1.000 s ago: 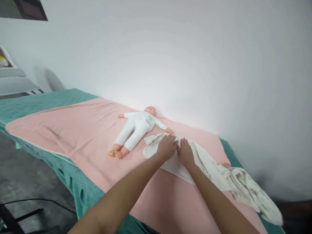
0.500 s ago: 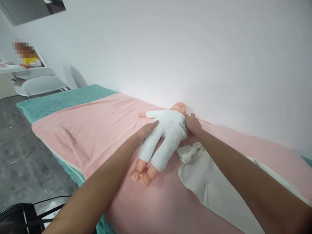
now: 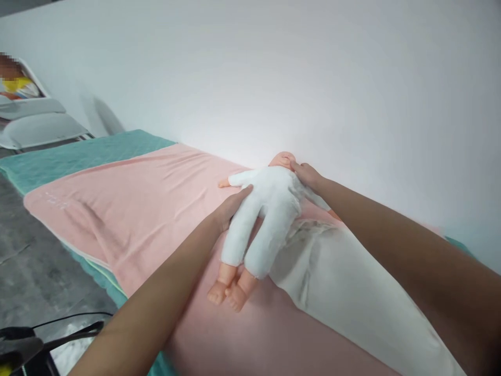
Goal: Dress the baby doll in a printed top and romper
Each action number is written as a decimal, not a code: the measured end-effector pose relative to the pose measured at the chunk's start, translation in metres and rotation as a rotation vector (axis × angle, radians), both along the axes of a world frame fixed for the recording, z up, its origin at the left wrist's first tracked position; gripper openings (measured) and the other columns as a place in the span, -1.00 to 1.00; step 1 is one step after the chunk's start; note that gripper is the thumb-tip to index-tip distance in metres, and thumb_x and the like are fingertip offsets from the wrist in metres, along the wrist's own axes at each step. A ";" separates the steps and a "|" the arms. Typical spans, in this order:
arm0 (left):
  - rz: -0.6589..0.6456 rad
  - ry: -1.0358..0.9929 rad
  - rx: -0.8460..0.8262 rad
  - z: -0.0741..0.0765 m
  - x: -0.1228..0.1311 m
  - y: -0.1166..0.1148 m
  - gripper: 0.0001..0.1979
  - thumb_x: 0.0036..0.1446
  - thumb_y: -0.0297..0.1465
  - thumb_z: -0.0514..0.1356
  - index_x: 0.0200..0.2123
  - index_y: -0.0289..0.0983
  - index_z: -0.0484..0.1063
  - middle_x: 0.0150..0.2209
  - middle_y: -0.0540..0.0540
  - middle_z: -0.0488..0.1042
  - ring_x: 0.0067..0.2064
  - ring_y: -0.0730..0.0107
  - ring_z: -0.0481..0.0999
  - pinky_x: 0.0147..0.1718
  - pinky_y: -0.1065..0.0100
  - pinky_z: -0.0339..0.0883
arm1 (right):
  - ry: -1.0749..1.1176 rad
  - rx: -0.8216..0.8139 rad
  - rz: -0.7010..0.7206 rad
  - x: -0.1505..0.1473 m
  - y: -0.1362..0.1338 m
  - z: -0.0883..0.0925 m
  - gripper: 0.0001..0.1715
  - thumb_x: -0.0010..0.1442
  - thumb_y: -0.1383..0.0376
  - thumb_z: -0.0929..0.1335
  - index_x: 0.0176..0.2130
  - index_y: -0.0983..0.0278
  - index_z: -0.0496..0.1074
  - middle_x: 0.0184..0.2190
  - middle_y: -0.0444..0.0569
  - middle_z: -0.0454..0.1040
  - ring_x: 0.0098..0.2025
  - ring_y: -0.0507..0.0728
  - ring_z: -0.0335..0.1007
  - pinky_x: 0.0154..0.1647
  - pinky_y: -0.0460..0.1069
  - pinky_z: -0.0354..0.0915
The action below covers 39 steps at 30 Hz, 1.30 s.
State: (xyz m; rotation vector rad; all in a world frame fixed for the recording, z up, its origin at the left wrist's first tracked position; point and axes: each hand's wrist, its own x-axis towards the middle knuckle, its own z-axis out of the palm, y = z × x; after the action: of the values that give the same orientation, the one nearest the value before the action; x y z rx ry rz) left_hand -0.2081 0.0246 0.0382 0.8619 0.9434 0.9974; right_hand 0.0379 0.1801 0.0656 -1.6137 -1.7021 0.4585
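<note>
A baby doll (image 3: 270,193) with a white cloth body lies face up on a pink blanket (image 3: 156,193), its bare feet towards me. My left hand (image 3: 233,206) grips the doll at the hip on the left, thumb on top and the other fingers hidden underneath. At the doll's neck and shoulder on the right, my right hand (image 3: 308,174) is closed on it, with some fingers out of sight. Just right of the doll's legs, a white cloth (image 3: 344,277) lies spread on the blanket, partly beneath my right forearm.
A green quilted mat (image 3: 102,152) lies under the blanket. The white wall (image 3: 250,73) rises directly behind the doll. At the far left are white folding chairs (image 3: 45,130) and a person in yellow (image 3: 18,83). A black object with straps (image 3: 23,344) is at the lower left.
The doll's head and upper body appear slightly higher, and its arm on the right now shows. My right hand has moved inward to the neck. The camera view has turned slightly right.
</note>
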 end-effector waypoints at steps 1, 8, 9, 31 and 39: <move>-0.014 -0.010 0.014 0.006 0.012 -0.005 -0.35 0.09 0.04 0.16 0.01 -0.40 0.38 -0.20 -0.21 0.57 -0.18 0.14 0.56 -0.12 0.13 0.44 | -0.012 -0.040 -0.004 0.011 -0.009 0.011 -0.21 0.20 -0.14 0.16 -0.09 0.53 0.37 -0.12 0.28 0.46 -0.17 0.12 0.38 -0.01 0.12 0.23; -0.231 -0.041 0.193 0.033 0.122 -0.061 -0.36 0.12 -0.01 0.14 0.12 -0.35 0.32 -0.01 -0.26 0.51 -0.02 0.04 0.51 -0.02 0.15 0.42 | -0.053 -0.195 -0.140 0.125 -0.103 0.061 -0.06 0.11 -0.25 0.19 0.09 0.46 0.27 0.02 0.35 0.41 -0.08 0.30 0.40 -0.06 0.17 0.29; -0.258 -0.044 0.215 0.035 0.138 -0.070 -0.36 0.11 -0.01 0.15 0.13 -0.32 0.32 0.01 -0.24 0.50 0.00 0.03 0.50 -0.01 0.16 0.42 | -0.050 -0.214 -0.157 0.142 -0.117 0.062 -0.04 0.10 -0.27 0.19 0.10 0.46 0.26 0.02 0.35 0.41 -0.09 0.31 0.41 -0.07 0.16 0.30; 0.219 0.848 0.741 -0.044 0.199 -0.095 -0.66 0.27 -0.19 -0.02 -0.06 -0.20 0.42 -0.12 -0.15 0.49 -0.09 0.18 0.47 -0.07 0.19 0.32 | -0.903 -0.032 -0.005 0.180 -0.204 0.036 -0.54 0.34 0.11 0.07 0.03 0.31 0.26 -0.14 0.18 0.49 -0.11 0.25 0.41 -0.14 0.06 0.21; 0.237 1.432 0.908 -0.071 0.191 -0.069 -0.77 0.26 -0.31 0.05 -0.07 -0.24 0.37 -0.11 -0.19 0.44 0.00 0.11 0.38 -0.04 0.11 0.26 | -0.939 -0.034 0.300 0.073 -0.170 -0.012 -0.56 0.27 0.02 0.21 -0.07 0.28 0.35 -0.05 0.14 0.45 -0.01 0.24 0.34 -0.05 0.08 0.21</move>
State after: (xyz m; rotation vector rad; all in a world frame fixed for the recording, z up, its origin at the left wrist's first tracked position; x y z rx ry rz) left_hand -0.0173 -0.0442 -0.0329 2.4311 1.8198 0.9195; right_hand 0.1105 0.0105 0.0540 -1.7221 -2.6469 -0.1959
